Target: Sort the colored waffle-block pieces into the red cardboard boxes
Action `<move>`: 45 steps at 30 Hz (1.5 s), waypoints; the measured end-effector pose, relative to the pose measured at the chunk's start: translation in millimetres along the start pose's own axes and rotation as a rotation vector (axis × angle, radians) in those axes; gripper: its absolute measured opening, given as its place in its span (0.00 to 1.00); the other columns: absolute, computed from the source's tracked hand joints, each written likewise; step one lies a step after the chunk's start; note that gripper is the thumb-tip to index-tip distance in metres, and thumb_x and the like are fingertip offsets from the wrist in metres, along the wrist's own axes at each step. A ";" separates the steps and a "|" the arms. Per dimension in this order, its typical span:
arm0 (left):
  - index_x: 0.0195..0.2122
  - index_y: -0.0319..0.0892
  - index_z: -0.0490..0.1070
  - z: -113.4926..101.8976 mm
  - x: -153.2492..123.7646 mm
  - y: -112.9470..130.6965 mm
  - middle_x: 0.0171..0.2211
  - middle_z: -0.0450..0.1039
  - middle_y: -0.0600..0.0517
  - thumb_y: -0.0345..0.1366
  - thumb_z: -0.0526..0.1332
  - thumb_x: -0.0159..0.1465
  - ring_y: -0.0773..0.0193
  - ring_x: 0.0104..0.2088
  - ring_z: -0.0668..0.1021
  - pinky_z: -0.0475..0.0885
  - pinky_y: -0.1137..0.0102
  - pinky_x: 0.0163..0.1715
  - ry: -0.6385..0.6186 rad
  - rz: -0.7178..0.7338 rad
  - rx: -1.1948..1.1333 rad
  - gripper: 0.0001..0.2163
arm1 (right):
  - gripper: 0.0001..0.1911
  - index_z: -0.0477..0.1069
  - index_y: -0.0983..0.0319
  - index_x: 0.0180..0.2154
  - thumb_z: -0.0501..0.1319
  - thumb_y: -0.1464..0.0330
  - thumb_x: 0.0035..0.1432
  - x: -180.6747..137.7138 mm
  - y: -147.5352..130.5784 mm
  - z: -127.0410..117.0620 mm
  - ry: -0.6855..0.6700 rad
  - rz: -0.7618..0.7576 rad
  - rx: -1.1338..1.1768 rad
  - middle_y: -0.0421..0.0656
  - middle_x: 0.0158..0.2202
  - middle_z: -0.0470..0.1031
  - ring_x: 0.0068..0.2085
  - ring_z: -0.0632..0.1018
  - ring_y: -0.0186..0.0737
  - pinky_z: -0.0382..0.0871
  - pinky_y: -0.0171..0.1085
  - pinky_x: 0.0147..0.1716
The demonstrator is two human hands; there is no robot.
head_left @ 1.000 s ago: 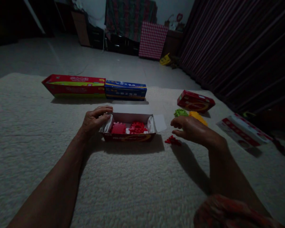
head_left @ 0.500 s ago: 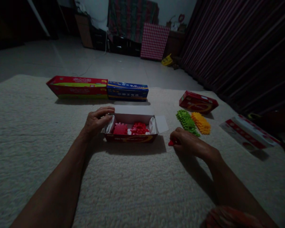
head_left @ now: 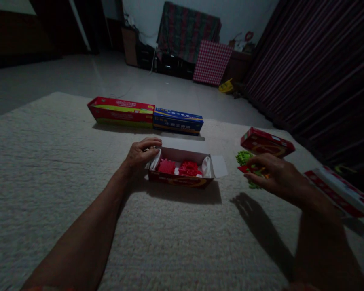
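Observation:
An open red cardboard box [head_left: 182, 181] lies on a pale carpet, with red plastic pieces [head_left: 178, 167] inside it. My left hand [head_left: 141, 154] grips the box's left end, fingers curled over its rim. To the right of the box, my right hand [head_left: 276, 174] is raised off the carpet and pinches a small red plastic piece [head_left: 243, 169]. Behind that hand lies a pile of green pieces [head_left: 244, 157], partly hidden by it.
A long red box [head_left: 121, 111] and a blue box [head_left: 178, 120] lie end to end at the carpet's far edge. A closed red box [head_left: 267, 142] sits at the right, a red-and-white box [head_left: 342, 190] further right. A dark striped curtain hangs along the right side.
My right hand has risen from the carpet with the red piece that lay right of the box, and now covers the orange pile. The camera has swung left. My left hand stays on the box.

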State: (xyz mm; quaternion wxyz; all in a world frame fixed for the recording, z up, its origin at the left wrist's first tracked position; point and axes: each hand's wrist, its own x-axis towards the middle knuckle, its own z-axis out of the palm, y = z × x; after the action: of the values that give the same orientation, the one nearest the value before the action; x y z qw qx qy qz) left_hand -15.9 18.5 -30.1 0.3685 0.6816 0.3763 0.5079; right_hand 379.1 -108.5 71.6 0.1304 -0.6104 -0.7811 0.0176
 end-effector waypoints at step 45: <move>0.35 0.42 0.81 -12.4 0.1 -6.2 0.36 0.80 0.47 0.36 0.63 0.50 0.56 0.37 0.80 0.75 0.65 0.33 0.444 -0.210 -0.048 0.12 | 0.17 0.74 0.60 0.41 0.57 0.55 0.62 35.6 -50.7 92.0 0.729 0.293 0.659 0.47 0.41 0.77 0.42 0.77 0.45 0.70 0.45 0.43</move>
State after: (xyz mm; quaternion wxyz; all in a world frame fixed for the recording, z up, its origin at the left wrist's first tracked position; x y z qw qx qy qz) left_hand -28.7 22.8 -32.8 0.3437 0.5016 0.5047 0.6128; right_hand 302.3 -75.2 -1.3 0.5760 -0.6063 -0.5442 0.0668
